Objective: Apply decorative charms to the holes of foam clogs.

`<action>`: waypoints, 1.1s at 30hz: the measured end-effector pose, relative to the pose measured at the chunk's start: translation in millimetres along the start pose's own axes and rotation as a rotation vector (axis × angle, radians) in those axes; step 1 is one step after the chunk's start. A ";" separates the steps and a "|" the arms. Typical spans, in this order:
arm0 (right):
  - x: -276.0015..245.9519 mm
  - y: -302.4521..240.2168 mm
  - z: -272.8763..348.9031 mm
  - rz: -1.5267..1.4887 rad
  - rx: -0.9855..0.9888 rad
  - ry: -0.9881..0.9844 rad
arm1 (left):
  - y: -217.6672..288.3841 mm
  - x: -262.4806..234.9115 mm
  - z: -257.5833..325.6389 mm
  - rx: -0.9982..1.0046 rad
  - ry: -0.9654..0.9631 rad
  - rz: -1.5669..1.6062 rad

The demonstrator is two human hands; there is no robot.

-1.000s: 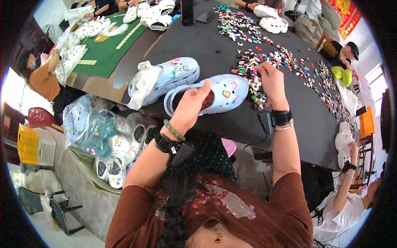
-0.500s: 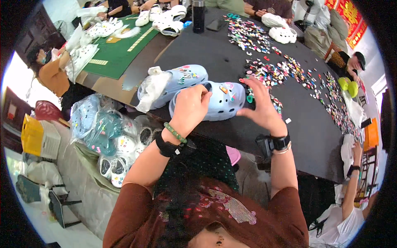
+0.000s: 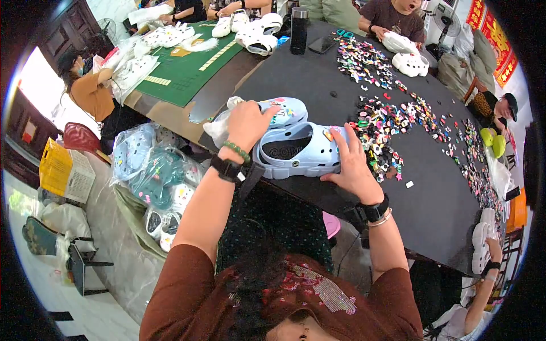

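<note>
Black table (image 3: 318, 85): both hands now grasp the pale blue clog (image 3: 298, 150), right hand (image 3: 351, 165) off the charms (image 3: 378, 128).

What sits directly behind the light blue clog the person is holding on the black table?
A second light blue clog with charms on its top lies just behind the held clog, partly covered by the left hand. A white plastic bag shows beside it; the hand hides its heel end.

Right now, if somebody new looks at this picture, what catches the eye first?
First, the pale blue clog at the near edge of the black table, held between the left hand and the right hand. Next, the scatter of small colourful charms just to its right, and a second decorated clog behind it.
</note>
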State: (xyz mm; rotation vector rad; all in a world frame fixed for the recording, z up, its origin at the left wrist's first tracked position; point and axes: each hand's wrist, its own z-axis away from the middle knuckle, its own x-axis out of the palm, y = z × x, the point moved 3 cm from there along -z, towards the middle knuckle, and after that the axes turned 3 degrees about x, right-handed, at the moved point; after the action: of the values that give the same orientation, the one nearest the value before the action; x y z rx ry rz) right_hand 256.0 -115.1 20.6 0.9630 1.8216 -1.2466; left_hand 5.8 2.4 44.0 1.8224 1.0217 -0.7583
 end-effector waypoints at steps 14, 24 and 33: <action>17.0 -9.5 -22.6 -0.022 0.084 0.123 | 3.9 -132.1 39.3 -0.035 0.641 0.424; 51.0 27.6 -82.0 -0.225 -0.186 0.229 | 45.5 -63.7 113.9 0.074 0.217 0.531; -42.8 -21.9 12.8 -0.285 -0.066 0.378 | 59.0 -13.2 110.2 0.085 0.016 0.580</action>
State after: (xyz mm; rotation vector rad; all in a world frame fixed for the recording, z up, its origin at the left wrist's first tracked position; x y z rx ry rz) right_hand 258.6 -140.6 63.2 0.9758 2.3473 -1.2207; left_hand 42.0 -117.4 32.1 2.0568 0.4278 -0.4335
